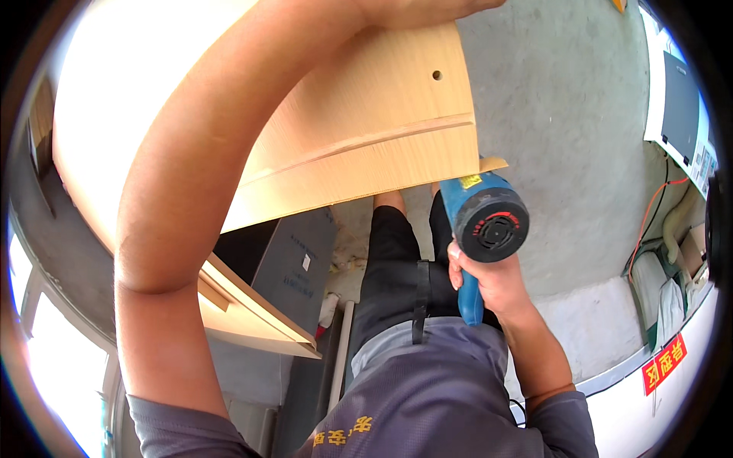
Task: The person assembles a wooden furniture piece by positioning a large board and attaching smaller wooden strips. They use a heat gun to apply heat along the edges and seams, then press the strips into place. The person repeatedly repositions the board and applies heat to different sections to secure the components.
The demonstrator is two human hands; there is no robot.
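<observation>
In my right hand (492, 278) is a blue heat gun (467, 195), gripped by its handle, with its round black vented end toward me. It is close to the near right corner of a pale wood-grain board (366, 133). That board has a groove along its near side and a round hole near its right edge. A thin strip of edge banding (494, 164) juts past the corner beside the heat gun. My left arm reaches across the board. At the top rim, my left hand (427, 11) lies along its far part with a finger stretched out; the rest is cut off. The heat gun's nozzle is hidden.
Below the board, at left, are another wooden panel (259, 309) and a dark grey box (294, 256). A grey concrete floor (565, 153) spreads to the right. Along the right wall stand a white and grey machine (679, 99), an orange cable (649, 210) and a red sign (666, 365).
</observation>
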